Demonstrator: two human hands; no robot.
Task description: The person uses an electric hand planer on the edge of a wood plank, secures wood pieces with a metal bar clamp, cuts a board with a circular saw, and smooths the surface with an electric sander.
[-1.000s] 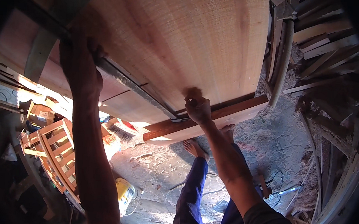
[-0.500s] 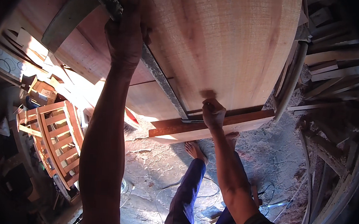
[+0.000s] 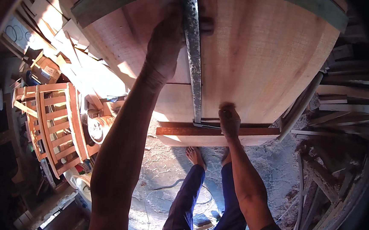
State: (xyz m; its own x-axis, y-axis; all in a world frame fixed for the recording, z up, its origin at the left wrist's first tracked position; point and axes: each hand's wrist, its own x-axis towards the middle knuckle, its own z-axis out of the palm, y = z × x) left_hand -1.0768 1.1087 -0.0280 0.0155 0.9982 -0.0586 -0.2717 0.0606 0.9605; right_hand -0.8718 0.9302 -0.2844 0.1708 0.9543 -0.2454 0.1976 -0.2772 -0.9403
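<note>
Slatted wooden frame [image 3: 73,124], reddish-brown, at far left; next, left hand [image 3: 167,45], partly blurred, closed about the upper part of a worn metal bar [image 3: 192,58], which lies along the hand's right side and runs down over a broad wooden panel [image 3: 261,56]. Right hand [image 3: 229,120], curled, just right of the bar's lower end, above a reddish-brown wooden strip [image 3: 177,131]; cannot tell what, if anything, its blurred fingers pinch; piled wood offcuts [image 3: 348,91] at far right.
</note>
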